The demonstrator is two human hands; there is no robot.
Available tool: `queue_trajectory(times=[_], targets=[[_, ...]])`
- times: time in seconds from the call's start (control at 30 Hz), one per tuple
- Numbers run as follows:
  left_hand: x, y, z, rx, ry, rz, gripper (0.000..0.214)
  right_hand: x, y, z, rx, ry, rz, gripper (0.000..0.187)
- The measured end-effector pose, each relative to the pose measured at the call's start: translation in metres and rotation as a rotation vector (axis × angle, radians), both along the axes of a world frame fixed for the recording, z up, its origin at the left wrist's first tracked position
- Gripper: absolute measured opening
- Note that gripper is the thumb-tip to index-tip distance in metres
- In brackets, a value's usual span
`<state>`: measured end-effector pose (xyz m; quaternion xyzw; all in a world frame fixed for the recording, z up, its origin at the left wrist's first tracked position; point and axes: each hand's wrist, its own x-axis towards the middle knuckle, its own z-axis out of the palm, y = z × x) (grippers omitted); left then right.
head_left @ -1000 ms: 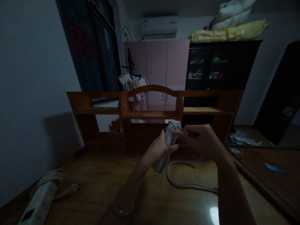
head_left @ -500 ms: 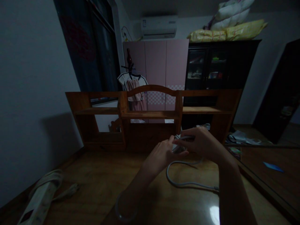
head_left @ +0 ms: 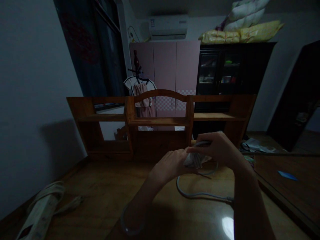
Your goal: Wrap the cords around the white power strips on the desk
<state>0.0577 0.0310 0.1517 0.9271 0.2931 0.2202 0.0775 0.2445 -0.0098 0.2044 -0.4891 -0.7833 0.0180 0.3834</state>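
Note:
Above the wooden table (head_left: 105, 193), my left hand (head_left: 168, 165) is closed around a small white object (head_left: 189, 160), perhaps a charger, partly covered by fingers. Several turns of grey cable (head_left: 197, 161) lie round it. My right hand (head_left: 217, 146) pinches a stretch of the same cable, which loops up by its fingers, close against my left hand. Below both hands the loose part of the cable curves over the tabletop to a connector (head_left: 229, 198) beside my right forearm. A clear bangle circles my left wrist.
A white power strip (head_left: 37, 213) wound with its own cord lies at the left, its plug (head_left: 77, 200) on the table. A wooden shelf unit (head_left: 160, 122) stands along the far edge. A blue card-like piece (head_left: 287, 175) lies on a surface at the right.
My right hand has shifted slightly right, drawing the cable round the white object. More cable turns show on its front, and a loop now hangs below my right hand.

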Motion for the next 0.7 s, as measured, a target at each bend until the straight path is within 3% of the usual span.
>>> queue_trajectory(times=[0.07, 0.17, 0.33, 0.53, 0.7], targets=[[-0.003, -0.002, 0.002, 0.102, 0.055, -0.025, 0.052, 0.006, 0.001, 0.000, -0.056, 0.038, 0.031, 0.043], [-0.005, -0.014, 0.007, 0.241, 0.124, -0.011, 0.031, 0.020, -0.001, 0.000, -0.172, 0.108, 0.148, 0.042], [0.004, -0.047, 0.016, 0.467, 0.158, -0.042, 0.007, 0.051, -0.007, -0.008, -0.263, 0.407, 0.343, 0.043], [0.006, -0.066, 0.028, 0.786, -0.019, -0.145, 0.024, 0.054, -0.001, -0.019, -0.222, 0.591, 0.418, 0.052], [-0.009, -0.068, 0.033, 0.862, -0.119, -0.150, 0.031, 0.038, 0.002, -0.009, -0.157, 0.570, 0.487, 0.051]])
